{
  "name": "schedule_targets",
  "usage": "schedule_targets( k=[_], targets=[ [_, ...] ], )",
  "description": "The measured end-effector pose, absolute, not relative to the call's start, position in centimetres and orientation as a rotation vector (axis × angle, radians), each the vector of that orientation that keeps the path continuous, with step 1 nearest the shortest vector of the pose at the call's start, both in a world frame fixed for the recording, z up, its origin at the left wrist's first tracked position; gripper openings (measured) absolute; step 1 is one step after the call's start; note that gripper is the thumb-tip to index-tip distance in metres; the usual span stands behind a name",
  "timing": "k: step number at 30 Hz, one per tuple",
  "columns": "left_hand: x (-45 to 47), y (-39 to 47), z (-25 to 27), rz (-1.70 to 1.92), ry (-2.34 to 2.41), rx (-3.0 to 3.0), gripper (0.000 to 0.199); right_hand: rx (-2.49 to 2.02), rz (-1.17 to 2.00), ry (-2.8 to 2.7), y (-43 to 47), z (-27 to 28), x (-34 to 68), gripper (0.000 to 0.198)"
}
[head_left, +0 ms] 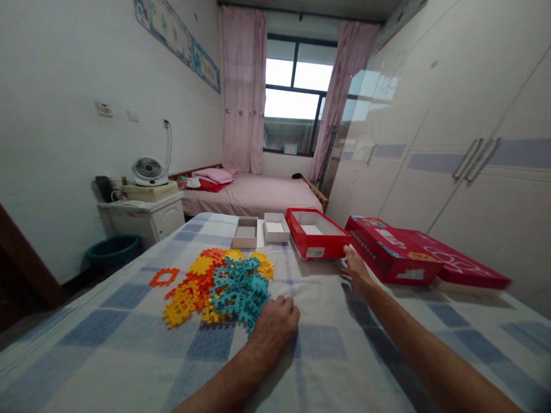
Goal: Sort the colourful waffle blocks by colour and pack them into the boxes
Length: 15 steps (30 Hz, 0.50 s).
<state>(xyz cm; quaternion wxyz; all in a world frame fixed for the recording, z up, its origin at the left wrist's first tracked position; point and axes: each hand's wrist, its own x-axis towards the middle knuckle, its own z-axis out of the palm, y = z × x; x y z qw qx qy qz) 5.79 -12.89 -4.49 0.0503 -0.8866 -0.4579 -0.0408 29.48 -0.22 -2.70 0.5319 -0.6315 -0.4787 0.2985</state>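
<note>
My left hand [278,322] rests on the checked cloth with its fingers curled in, at the right edge of a pile of plastic building pieces. Whatever it may hold is hidden. Teal pieces [243,287] lie closest to it; yellow pieces [181,307] and orange pieces [205,282] spread to the left. My right hand [355,268] is at the near right corner of an open red box [329,248]. Its fingers are apart, and one fingertip meets or nearly meets that corner. A single orange piece [164,277] lies left of the pile.
Two small open boxes, a grey box [245,235] and a white box [276,230], stand behind the pile. At right lie a red printed box [394,252] and a red lid [462,261]. Beyond the table are a bed [267,192], a cabinet with a fan [149,171] and a wardrobe [430,143].
</note>
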Motion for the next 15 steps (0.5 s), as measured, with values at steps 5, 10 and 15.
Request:
schedule_targets(
  k=[5,10,15],
  targets=[
    [5.1,-12.7,-4.1,-0.07,-1.499,-2.601,0.019,-1.539,0.463,-1.339,-3.8,-4.4,30.6,0.056],
    [6.1,-13.2,-2.8,-0.137,-1.445,-2.646,0.02,-1.477,-0.271,-1.511,-5.2,-2.2,36.3,0.051],
    [10.0,-13.7,-1.8,-0.196,-1.301,-2.78,0.017,-1.781,-0.514,-1.462,-3.9,0.7,42.6,0.035]
  ],
)
